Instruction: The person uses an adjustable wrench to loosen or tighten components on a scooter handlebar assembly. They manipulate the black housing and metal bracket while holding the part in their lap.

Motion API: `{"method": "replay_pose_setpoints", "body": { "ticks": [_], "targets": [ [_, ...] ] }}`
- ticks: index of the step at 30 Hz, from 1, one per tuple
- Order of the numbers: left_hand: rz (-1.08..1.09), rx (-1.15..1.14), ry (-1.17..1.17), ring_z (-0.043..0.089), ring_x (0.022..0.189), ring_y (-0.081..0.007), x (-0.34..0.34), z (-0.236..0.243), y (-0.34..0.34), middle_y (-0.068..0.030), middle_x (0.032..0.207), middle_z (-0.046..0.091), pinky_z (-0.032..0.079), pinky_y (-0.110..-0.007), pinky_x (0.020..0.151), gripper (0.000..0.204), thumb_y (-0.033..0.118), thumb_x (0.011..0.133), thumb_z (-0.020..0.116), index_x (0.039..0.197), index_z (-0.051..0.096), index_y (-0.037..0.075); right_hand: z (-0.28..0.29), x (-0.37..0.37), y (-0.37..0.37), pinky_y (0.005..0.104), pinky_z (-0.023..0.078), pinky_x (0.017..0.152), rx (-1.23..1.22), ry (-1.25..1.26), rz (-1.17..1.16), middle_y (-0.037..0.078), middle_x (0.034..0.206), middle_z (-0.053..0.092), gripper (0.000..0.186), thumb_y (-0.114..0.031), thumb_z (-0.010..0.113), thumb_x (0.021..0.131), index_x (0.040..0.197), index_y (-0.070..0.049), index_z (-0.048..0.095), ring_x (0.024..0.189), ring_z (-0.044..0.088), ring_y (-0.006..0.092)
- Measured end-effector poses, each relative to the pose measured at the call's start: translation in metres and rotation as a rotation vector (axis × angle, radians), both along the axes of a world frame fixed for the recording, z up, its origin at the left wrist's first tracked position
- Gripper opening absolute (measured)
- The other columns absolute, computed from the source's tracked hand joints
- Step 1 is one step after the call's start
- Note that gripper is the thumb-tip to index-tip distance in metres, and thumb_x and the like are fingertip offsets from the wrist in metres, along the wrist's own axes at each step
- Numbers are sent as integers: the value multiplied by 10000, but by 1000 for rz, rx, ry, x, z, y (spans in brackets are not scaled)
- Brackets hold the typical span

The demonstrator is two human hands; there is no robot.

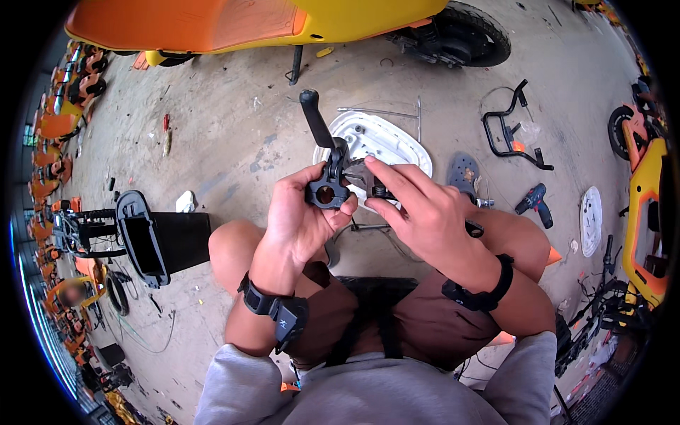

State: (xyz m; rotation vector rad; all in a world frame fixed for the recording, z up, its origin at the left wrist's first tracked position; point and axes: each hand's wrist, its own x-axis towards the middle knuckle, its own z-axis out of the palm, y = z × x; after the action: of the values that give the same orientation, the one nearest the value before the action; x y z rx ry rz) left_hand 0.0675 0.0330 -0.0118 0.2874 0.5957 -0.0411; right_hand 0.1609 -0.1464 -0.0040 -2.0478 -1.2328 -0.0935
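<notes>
L hand (294, 212): I've got it gripping blk lever (317, 124) by clamp end (316, 196)
R hand (432, 216): pinching small dk part (362, 177) beside lever
Wht shell (418, 157): on flr (234, 99) beyond

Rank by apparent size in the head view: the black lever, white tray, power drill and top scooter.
Top scooter
White tray
Black lever
Power drill
The lever's nearness to the camera enlarges it.

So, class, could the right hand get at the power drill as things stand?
Probably not: the right hand is holding a dark part, and the drill lies past the right knee.
</notes>
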Motion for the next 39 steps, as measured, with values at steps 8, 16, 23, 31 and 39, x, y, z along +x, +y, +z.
{"method": "replay_pose_setpoints", "body": {
  "ticks": [8,16,23,31,39],
  "targets": [
    [-101,195,-9,518,553,-236,-4,11,-1,-199,731,580,377,-271,427,387,189,1004,282,1145,542,-60,11,15,-2,227,519,695,-4,611,120,94,1001,650,597,-111,811,802,1352,-66,586,773,639,91],
    [-51,258,-98,567,617,-252,-6,16,-5,-191,816,617,404,-314,488,441,233,1017,295,1294,479,-57,6,14,-2,240,515,707,42,843,120,81,1059,655,617,-138,809,818,1375,-48,559,838,636,104],
    [-63,198,-104,564,618,-237,-5,14,-3,-176,805,610,410,-290,466,382,195,1007,299,1210,522,-39,5,1,-1,322,526,682,85,377,45,123,989,674,583,-121,824,751,1293,-64,615,781,658,248],
    [-46,68,-56,530,586,-222,-8,7,3,-150,758,579,388,-260,438,312,166,1000,307,1093,533,-28,4,0,1,340,532,596,36,158,61,94,932,653,590,-141,826,721,1275,-89,628,715,651,253],
    [-32,144,34,514,552,-220,4,13,-6,-162,750,597,374,-267,423,329,192,1004,307,1052,548,-28,9,6,-4,386,552,717,77,508,-5,165,1032,696,600,-190,799,758,1308,-76,587,886,698,328]
  ]
}}
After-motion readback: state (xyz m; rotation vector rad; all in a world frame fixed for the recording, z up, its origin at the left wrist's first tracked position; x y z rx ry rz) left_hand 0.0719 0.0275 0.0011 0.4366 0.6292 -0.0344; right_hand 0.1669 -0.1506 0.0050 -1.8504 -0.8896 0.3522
